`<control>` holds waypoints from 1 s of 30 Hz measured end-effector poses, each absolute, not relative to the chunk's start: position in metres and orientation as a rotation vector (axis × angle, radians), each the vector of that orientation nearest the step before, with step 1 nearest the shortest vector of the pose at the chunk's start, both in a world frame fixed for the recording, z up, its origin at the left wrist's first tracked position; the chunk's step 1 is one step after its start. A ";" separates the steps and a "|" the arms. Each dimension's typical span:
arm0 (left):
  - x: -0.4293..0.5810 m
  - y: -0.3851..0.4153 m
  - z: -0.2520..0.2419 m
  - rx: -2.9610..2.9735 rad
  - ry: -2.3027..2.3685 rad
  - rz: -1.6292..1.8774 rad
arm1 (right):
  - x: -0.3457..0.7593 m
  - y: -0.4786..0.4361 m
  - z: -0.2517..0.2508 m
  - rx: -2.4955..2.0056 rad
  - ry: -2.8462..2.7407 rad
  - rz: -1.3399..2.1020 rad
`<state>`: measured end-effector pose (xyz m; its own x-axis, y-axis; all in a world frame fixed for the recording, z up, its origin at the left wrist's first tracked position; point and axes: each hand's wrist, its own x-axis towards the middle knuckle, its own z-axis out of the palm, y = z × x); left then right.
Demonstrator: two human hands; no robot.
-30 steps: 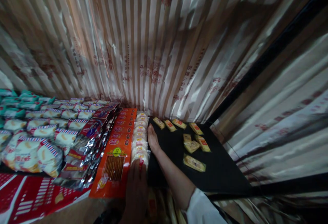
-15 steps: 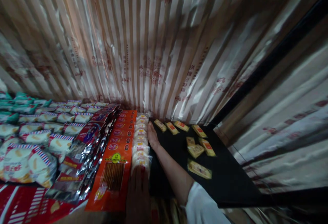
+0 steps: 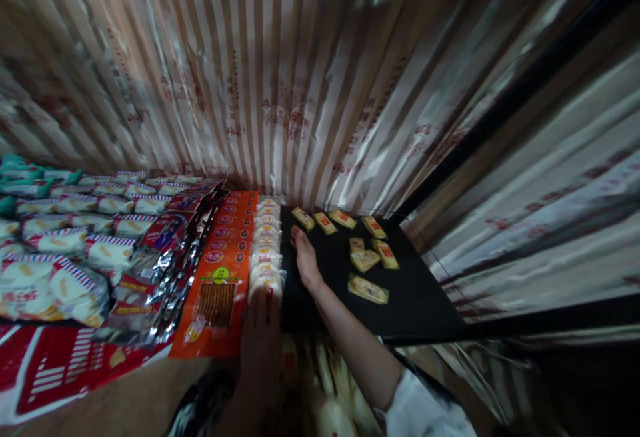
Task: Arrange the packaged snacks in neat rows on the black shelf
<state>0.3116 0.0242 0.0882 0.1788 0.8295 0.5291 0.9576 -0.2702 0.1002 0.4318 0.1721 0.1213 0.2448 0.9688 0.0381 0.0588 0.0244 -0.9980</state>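
Note:
A column of small white snack packs [image 3: 266,250], in clear wrappers with red and yellow print, runs away from me along the black shelf's left side. My left hand [image 3: 261,330], dim in shadow, has its fingers stretched out against the nearest pack. On the column's right, my right hand [image 3: 306,260] is held on edge over the black shelf surface [image 3: 320,310], fingers extended and holding nothing. A narrow gap separates it from the white packs. Several yellow wrapped bars [image 3: 369,289] lie scattered to its right and beyond it.
Orange snack packets [image 3: 215,290] overlap in a row left of the white packs. Farther left are dark silver-edged packets [image 3: 155,263], blue-striped bags [image 3: 55,283] and green packets [image 3: 25,173]. Corrugated wrapped sheeting [image 3: 300,90] rises behind. A dark post [image 3: 500,117] slants at right.
My right hand has come away from the side of the white packs, to the right. The left hand stays at the near end. The whole view has shifted, so the shelf sits higher.

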 end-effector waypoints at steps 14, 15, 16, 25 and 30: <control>0.307 -0.013 0.118 -2.490 -1.790 -0.784 | 0.459 -0.072 0.093 -1.558 -1.395 0.945; 0.308 -0.024 0.115 -2.527 -1.834 -0.810 | 0.458 -0.078 0.090 -1.554 -1.445 0.954; 0.309 -0.036 0.112 -2.527 -1.941 -0.832 | 0.456 -0.081 0.088 -1.546 -1.486 0.954; 0.304 -0.063 0.069 -2.345 -2.300 -0.909 | 0.435 -0.053 0.072 -1.413 -1.833 0.996; 0.304 -0.056 0.061 -2.440 -2.294 -0.620 | 0.426 -0.038 0.059 -1.426 -1.938 1.014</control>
<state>0.3038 -0.0563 0.0613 0.0434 0.9959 0.0800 0.9007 -0.0736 0.4282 0.4262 -0.0384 0.0586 -0.3066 0.9516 -0.0195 0.5585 0.1633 -0.8132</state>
